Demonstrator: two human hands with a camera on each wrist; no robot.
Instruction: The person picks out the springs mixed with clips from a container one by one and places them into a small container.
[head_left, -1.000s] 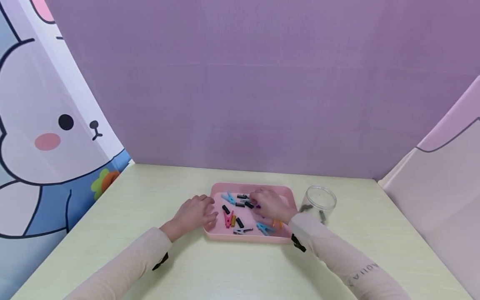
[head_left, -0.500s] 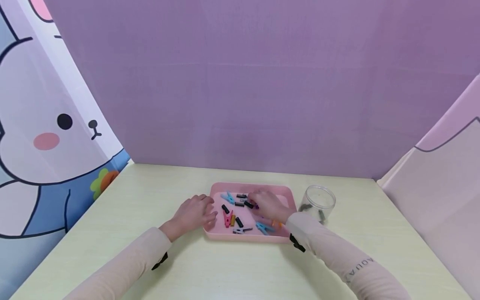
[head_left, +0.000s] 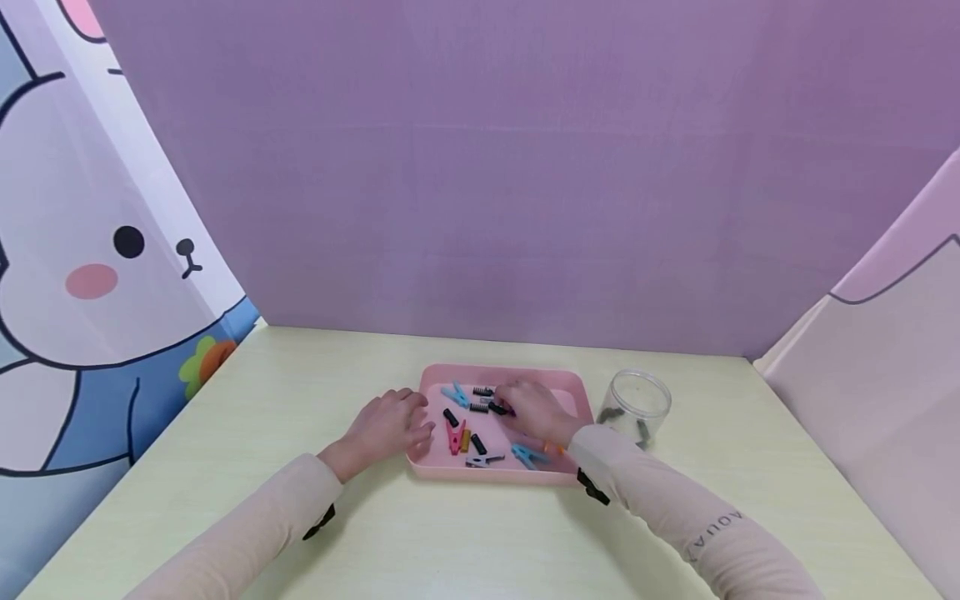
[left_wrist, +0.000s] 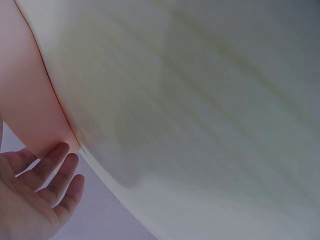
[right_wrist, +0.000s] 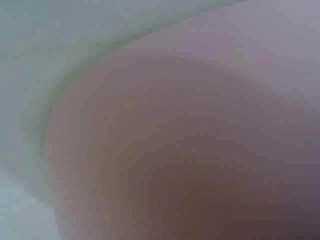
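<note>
My left hand [head_left: 386,425] is at the left rim of a shallow pink tray [head_left: 547,479], its fingers loosely bent and grasping nothing. In the left wrist view, the fingertips of this left hand [left_wrist: 42,187] lie right at the tray's wall [left_wrist: 30,95]. My right hand [head_left: 534,412] reaches down into the tray's right half, fingers bent. At its fingertips lies a short black piece [head_left: 497,408], and a bit of purple shows beneath the hand. I cannot tell whether the fingers pinch anything. A blurred pink surface fills most of the right wrist view.
In the tray lie blue clips [head_left: 456,395], a pink clip [head_left: 455,437], a grey clip [head_left: 484,460], a yellow-brown piece [head_left: 466,441] and several small black pieces [head_left: 478,444]. Right of the tray stands a clear jar [head_left: 637,408] with dark pieces inside. A purple panel [head_left: 480,208] rises behind the table.
My right hand has shifted very slightly left over the black piece. The left hand has stayed at the tray's rim, and the pieces in the tray lie as before.
</note>
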